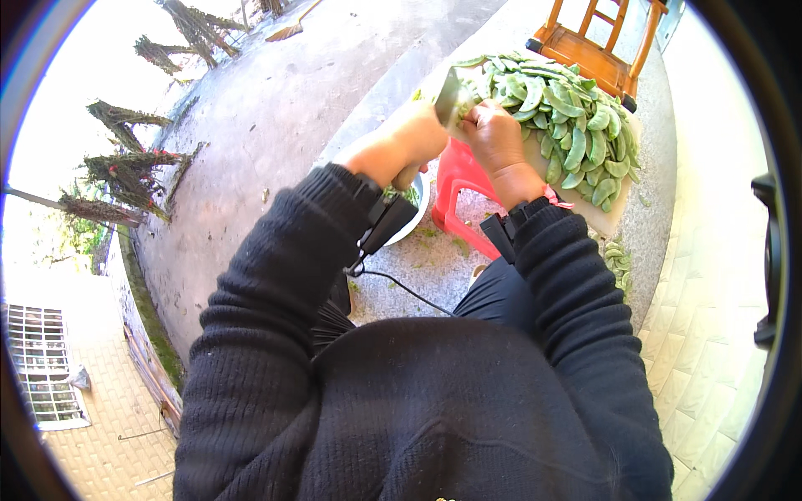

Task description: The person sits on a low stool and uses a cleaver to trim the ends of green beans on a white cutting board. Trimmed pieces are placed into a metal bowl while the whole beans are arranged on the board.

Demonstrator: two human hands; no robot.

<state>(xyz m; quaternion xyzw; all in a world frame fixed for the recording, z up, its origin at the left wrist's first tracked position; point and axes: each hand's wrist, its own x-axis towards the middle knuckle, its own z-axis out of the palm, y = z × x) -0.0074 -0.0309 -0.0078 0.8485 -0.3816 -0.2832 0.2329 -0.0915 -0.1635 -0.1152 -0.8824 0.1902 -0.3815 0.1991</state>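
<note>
My left hand (401, 147) is closed in a fist, with the steel blade of a kitchen knife (448, 94) standing up beside its knuckles. The handle is mostly hidden by the fist. Close against the blade, my right hand (498, 134) has its fingers bent over green bean pieces, largely covered by the fingers. Both hands are over the near left edge of a cutting board (611, 216). A large heap of flat green bean pods (573, 119) covers much of the board. Under my left wrist is a white basin (421, 210) with cut greens (410, 195) inside.
A red plastic stool (448, 188) stands beneath the board. Behind the heap is a wooden chair (583, 53). More pods (617, 263) lie on the floor at right. A black cable (407, 288) hangs before my lap. A broom (285, 31) lies far off.
</note>
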